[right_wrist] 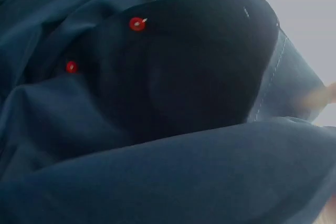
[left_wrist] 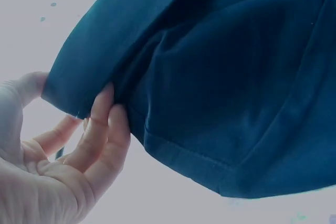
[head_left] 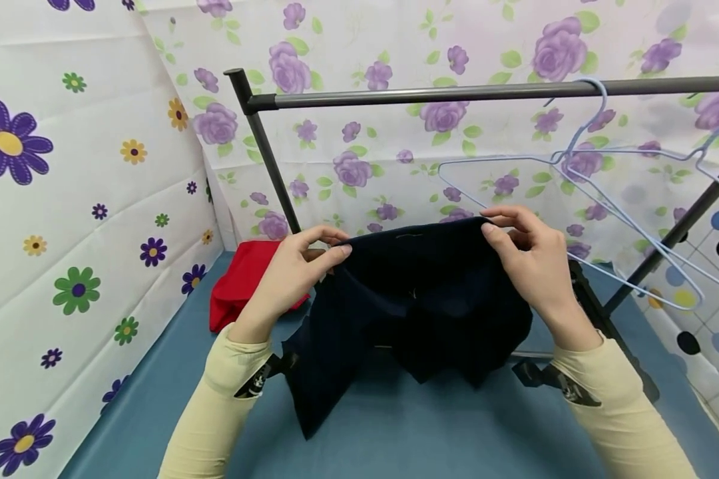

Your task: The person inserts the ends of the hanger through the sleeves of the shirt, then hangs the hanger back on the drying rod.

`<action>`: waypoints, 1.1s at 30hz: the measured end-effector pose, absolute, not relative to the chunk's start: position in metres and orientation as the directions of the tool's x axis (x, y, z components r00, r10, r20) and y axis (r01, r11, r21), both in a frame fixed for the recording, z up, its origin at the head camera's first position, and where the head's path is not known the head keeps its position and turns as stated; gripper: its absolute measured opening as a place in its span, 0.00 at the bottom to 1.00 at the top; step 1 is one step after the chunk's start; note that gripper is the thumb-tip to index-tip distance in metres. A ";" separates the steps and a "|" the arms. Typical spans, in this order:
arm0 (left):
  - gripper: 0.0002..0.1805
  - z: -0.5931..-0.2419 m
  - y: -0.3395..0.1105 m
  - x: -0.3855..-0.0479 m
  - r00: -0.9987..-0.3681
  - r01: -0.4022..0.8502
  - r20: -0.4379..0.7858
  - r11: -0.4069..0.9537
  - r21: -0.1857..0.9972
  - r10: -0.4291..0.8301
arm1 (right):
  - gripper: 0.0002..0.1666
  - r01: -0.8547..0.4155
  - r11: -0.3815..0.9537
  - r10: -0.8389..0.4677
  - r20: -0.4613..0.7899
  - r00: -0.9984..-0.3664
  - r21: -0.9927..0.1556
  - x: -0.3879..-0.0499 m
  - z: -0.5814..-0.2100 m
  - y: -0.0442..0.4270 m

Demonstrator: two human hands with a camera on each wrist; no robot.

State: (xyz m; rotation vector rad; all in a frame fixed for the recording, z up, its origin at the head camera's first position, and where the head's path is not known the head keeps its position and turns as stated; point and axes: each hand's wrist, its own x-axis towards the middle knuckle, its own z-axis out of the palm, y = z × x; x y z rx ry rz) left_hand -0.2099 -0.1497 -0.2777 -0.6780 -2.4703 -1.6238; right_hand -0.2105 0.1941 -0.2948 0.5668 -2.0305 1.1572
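Observation:
A dark navy cloth garment [head_left: 419, 299] hangs spread between both hands above the table; I cannot tell its exact kind. The left hand [head_left: 290, 273] pinches its upper left corner between thumb and fingers. At the upper right corner, the right hand [head_left: 533, 263] pinches the same edge. Up close in the left wrist view, the left hand [left_wrist: 68, 171] grips a stitched band of the garment [left_wrist: 236, 77]. Red buttons [right_wrist: 137, 23] show on the cloth in the right wrist view, where most of the right hand is out of sight.
Behind the garment stands a dark metal rack [head_left: 407, 96] with pale blue wire hangers [head_left: 503, 158] on its right part. Red folded cloth [head_left: 234, 286] lies on the blue table cover [head_left: 419, 432] at the left. Flowered sheets [head_left: 371, 40] enclose the back and left.

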 end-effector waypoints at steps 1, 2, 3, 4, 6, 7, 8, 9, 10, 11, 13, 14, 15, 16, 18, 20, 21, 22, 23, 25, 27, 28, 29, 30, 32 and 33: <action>0.14 -0.276 -0.150 -0.209 -0.894 0.427 0.337 0.332 0.841 0.296 | 0.13 -0.680 0.505 -0.021 0.780 -0.626 -0.532 -0.211 -0.293 0.192; 0.14 -0.274 -0.151 -0.208 -0.893 0.431 0.345 0.334 0.838 0.288 | 0.13 -0.691 0.510 -0.020 0.796 -0.605 -0.512 -0.211 -0.292 0.190; 0.14 -0.272 -0.152 -0.208 -0.894 0.434 0.352 0.335 0.837 0.279 | 0.13 -0.701 0.517 -0.025 0.810 -0.586 -0.491 -0.212 -0.290 0.189; 0.14 -0.271 -0.153 -0.207 -0.894 0.436 0.358 0.334 0.836 0.271 | 0.13 -0.712 0.524 -0.032 0.824 -0.566 -0.468 -0.212 -0.288 0.187; 0.13 -0.268 -0.155 -0.206 -0.896 0.435 0.362 0.336 0.835 0.259 | 0.12 -0.728 0.539 -0.046 0.849 -0.527 -0.423 -0.213 -0.285 0.184; 0.13 -0.267 -0.156 -0.206 -0.896 0.435 0.364 0.338 0.834 0.256 | 0.12 -0.733 0.548 -0.053 0.858 -0.512 -0.404 -0.214 -0.284 0.183; 0.13 -0.266 -0.156 -0.205 -0.897 0.433 0.363 0.341 0.834 0.253 | 0.12 -0.736 0.556 -0.060 0.864 -0.499 -0.386 -0.213 -0.283 0.182; 0.13 -0.264 -0.157 -0.205 -0.899 0.430 0.361 0.345 0.834 0.249 | 0.12 -0.738 0.563 -0.065 0.870 -0.489 -0.372 -0.213 -0.281 0.181; 0.13 -0.262 -0.158 -0.204 -0.900 0.429 0.360 0.349 0.833 0.246 | 0.12 -0.738 0.571 -0.069 0.875 -0.480 -0.360 -0.212 -0.280 0.180; 0.14 -0.261 -0.158 -0.204 -0.901 0.427 0.360 0.356 0.831 0.241 | 0.11 -0.737 0.580 -0.073 0.879 -0.471 -0.346 -0.212 -0.278 0.179; 0.14 -0.257 -0.158 -0.203 -0.903 0.426 0.361 0.369 0.826 0.233 | 0.11 -0.735 0.596 -0.086 0.885 -0.457 -0.322 -0.210 -0.275 0.177; 0.14 -0.255 -0.159 -0.202 -0.903 0.425 0.362 0.376 0.823 0.230 | 0.11 -0.733 0.604 -0.091 0.888 -0.452 -0.312 -0.210 -0.273 0.176; 0.14 -0.253 -0.159 -0.202 -0.903 0.427 0.364 0.386 0.817 0.228 | 0.11 -0.731 0.611 -0.096 0.889 -0.449 -0.303 -0.210 -0.272 0.175; 0.15 -0.252 -0.159 -0.202 -0.902 0.430 0.367 0.398 0.811 0.227 | 0.11 -0.729 0.619 -0.106 0.888 -0.447 -0.293 -0.210 -0.271 0.175; 0.16 -0.252 -0.160 -0.202 -0.904 0.426 0.362 0.415 0.804 0.227 | 0.11 -0.721 0.634 -0.126 0.883 -0.452 -0.279 -0.211 -0.271 0.174; 0.16 -0.253 -0.160 -0.203 -0.909 0.415 0.345 0.424 0.805 0.234 | 0.11 -0.711 0.648 -0.149 0.870 -0.470 -0.273 -0.212 -0.272 0.175; 0.17 -0.255 -0.160 -0.204 -0.914 0.403 0.331 0.426 0.810 0.235 | 0.11 -0.705 0.655 -0.162 0.861 -0.483 -0.272 -0.213 -0.274 0.175; 0.17 -0.257 -0.160 -0.205 -0.919 0.391 0.316 0.423 0.818 0.237 | 0.11 -0.699 0.661 -0.176 0.850 -0.497 -0.272 -0.213 -0.276 0.176; 0.17 -0.260 -0.160 -0.205 -0.923 0.378 0.301 0.418 0.826 0.240 | 0.11 -0.692 0.669 -0.188 0.838 -0.512 -0.273 -0.214 -0.278 0.176; 0.18 -0.265 -0.160 -0.207 -0.929 0.358 0.278 0.414 0.837 0.243 | 0.11 -0.677 0.680 -0.207 0.812 -0.545 -0.281 -0.215 -0.283 0.178; 0.19 -0.270 -0.159 -0.209 -0.936 0.339 0.260 0.405 0.849 0.238 | 0.11 -0.664 0.687 -0.217 0.789 -0.575 -0.295 -0.216 -0.287 0.179; 0.20 -0.272 -0.159 -0.209 -0.938 0.334 0.256 0.402 0.853 0.235 | 0.11 -0.659 0.688 -0.221 0.778 -0.587 -0.302 -0.216 -0.289 0.180; 0.20 -0.273 -0.158 -0.210 -0.939 0.329 0.253 0.396 0.857 0.233 | 0.11 -0.657 0.688 -0.225 0.769 -0.598 -0.309 -0.216 -0.291 0.180; 0.20 -0.275 -0.158 -0.211 -0.941 0.324 0.249 0.393 0.861 0.229 | 0.11 -0.654 0.687 -0.229 0.760 -0.609 -0.317 -0.217 -0.293 0.181; 0.20 -0.278 -0.158 -0.212 -0.942 0.317 0.243 0.375 0.871 0.232 | 0.10 -0.652 0.685 -0.235 0.749 -0.619 -0.324 -0.216 -0.294 0.181; 0.20 -0.279 -0.158 -0.212 -0.941 0.317 0.241 0.371 0.873 0.236 | 0.10 -0.653 0.684 -0.238 0.747 -0.621 -0.325 -0.216 -0.295 0.182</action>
